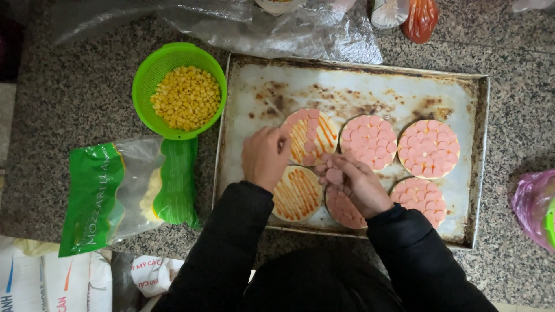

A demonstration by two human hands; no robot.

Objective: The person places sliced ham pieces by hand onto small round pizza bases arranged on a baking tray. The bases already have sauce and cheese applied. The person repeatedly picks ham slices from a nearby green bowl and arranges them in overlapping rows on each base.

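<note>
Granite counter (69, 86) | tray (254, 86) left half bare | right hand (358, 185) pinches sausage slice (334, 175)

a speckled grey granite counter (75, 86) carries everything. in the middle lies a worn, stained metal baking tray (370, 81). just left of its far corner stands a green plastic colander (151, 65) full of yellow corn kernels. nearer, on the left, lies a green and clear bag of shredded cheese (124, 193). crumpled clear plastic (277, 29) lies along the far edge, with a red-orange sachet (421, 18) to its right. a pink plastic bag (532, 205) sits at the right edge.
</note>
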